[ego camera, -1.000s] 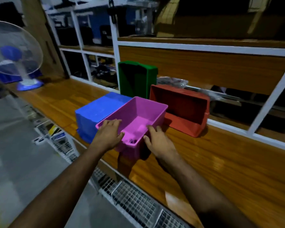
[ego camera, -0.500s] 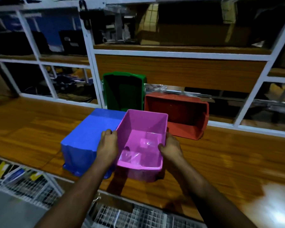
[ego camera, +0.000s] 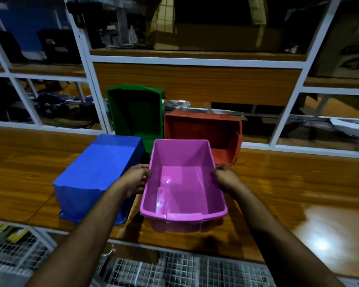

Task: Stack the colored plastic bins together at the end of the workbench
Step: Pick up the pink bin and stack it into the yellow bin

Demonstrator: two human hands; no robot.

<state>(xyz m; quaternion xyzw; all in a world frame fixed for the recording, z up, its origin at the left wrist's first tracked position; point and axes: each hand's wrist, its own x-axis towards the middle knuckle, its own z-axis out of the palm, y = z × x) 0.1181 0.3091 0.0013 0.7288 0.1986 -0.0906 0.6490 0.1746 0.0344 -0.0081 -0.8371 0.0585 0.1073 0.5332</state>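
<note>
Head view of a wooden surface (ego camera: 288, 183) with four plastic bins at centre. The pink bin (ego camera: 182, 183) stands mouth-up at the near edge of the surface, its interior empty and its floor showing glossy reflections. The left hand (ego camera: 134, 179) grips the bin's left rim, fingers (ego camera: 142, 177) curled around that rim; the right hand (ego camera: 226, 177) grips the right rim in the same manner, fingers curled around the edge. Whether the bin's base rests on the surface or is raised slightly above it cannot be told.

Just beside the pink bin on the left lies the blue bin (ego camera: 97, 175), inverted so that its closed base faces up and its rim meets the surface; the left forearm crosses in front of its near right corner. Far of these two, the green bin (ego camera: 136, 112) stands on end against the white-framed shelving (ego camera: 195, 60), its mouth facing the viewer and its inside dark; nothing can be made out in it. To its right the red bin (ego camera: 203, 131) lies on its side, mouth towards the viewer, apparently empty, with the pink bin's far wall hiding its lower left part. Crumpled clear plastic (ego camera: 178, 104) shows behind the red bin.

The shelving compartments hold dim boxes and equipment, too dark to identify. Below the near edge of the surface, wire mesh racks (ego camera: 184, 270) are visible
</note>
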